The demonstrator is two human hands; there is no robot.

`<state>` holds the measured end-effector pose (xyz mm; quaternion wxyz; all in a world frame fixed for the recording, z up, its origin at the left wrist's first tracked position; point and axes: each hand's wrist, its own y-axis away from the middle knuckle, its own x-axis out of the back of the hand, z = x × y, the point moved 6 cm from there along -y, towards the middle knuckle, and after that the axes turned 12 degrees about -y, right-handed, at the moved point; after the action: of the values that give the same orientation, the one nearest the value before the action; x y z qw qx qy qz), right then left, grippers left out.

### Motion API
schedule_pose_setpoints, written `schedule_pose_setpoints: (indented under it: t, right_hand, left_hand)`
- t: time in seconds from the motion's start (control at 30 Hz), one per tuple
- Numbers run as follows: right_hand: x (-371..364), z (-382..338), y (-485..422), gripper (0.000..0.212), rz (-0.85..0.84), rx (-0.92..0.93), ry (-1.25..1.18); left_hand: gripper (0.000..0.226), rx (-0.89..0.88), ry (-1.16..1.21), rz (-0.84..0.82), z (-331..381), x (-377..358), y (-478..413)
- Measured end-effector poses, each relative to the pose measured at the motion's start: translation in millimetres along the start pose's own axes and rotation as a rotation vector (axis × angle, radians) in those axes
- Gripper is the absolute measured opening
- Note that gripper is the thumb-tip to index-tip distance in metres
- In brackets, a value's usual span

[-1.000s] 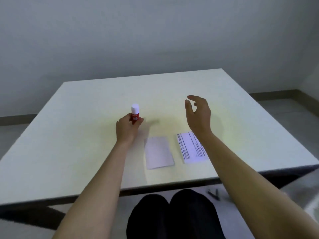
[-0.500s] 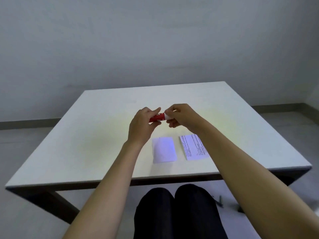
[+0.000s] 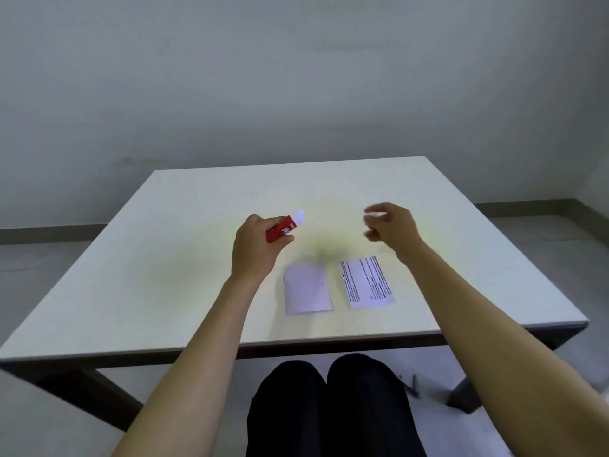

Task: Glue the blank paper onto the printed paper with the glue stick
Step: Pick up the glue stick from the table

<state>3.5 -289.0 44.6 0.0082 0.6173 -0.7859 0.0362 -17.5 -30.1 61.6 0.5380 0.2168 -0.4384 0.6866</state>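
Observation:
My left hand [image 3: 255, 245] is closed around a red glue stick [image 3: 284, 229], held tilted above the white table [image 3: 164, 275], its white end pointing up and to the right. My right hand [image 3: 393, 225] hovers to the right of it, fingers pinched on a small blurred white piece, apparently the cap [image 3: 375, 213]. The blank paper [image 3: 308, 288] lies flat on the table below and between my hands. The printed paper [image 3: 366, 282], with lines of black text, lies just right of it with a narrow gap between them. Neither hand touches a paper.
The papers lie close to the table's near edge [image 3: 329, 338]. My legs in dark trousers [image 3: 329, 407] sit under that edge. A small dark object [image 3: 416, 384] lies on the floor at the right, near a table leg [image 3: 461, 395].
My hands, which met on the glue stick half a second ago, have pulled apart. The right hand has moved right with the white piece; the left keeps the red stick.

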Motion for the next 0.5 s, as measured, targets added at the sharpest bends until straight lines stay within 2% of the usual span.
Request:
schedule_pose_setpoints:
  t: [0.03,0.13,0.23,0.33,0.4,0.43,0.5]
  right_hand:
    - [15.8,10.5,-5.8,0.024,0.072,-0.006,0.190]
    - [31.4,29.5,-12.2,0.033,0.071,-0.027,0.546]
    - [26.4,35.1,-14.0,0.029,0.006,0.011,0.675]
    - [25.8,38.6,-15.6,0.013,-0.021,0.042,0.780]
    - [27.1,42.4,-16.5,0.013,-0.040,0.025,0.839]
    - [27.7,44.2,-16.9,0.024,-0.055,0.008,0.850]
    - [29.3,40.3,-13.5,0.065,-0.060,-0.021,0.846]
  left_hand:
    - [0.015,0.061,0.055,-0.010,-8.1,-0.8,1.1]
    - [0.028,0.240,0.248,-0.039,-25.3,-7.5,6.1]
    - [0.008,0.340,0.445,-0.012,-26.7,-10.1,9.0]
    - [0.019,0.383,0.599,-0.016,-22.1,-12.7,10.4]
    - [0.014,0.395,0.620,-0.001,-19.5,-12.5,9.8]
    - [0.011,0.408,0.631,0.006,-18.2,-12.6,10.0]
    - [0.013,0.445,0.667,0.019,-16.2,-14.6,10.8]
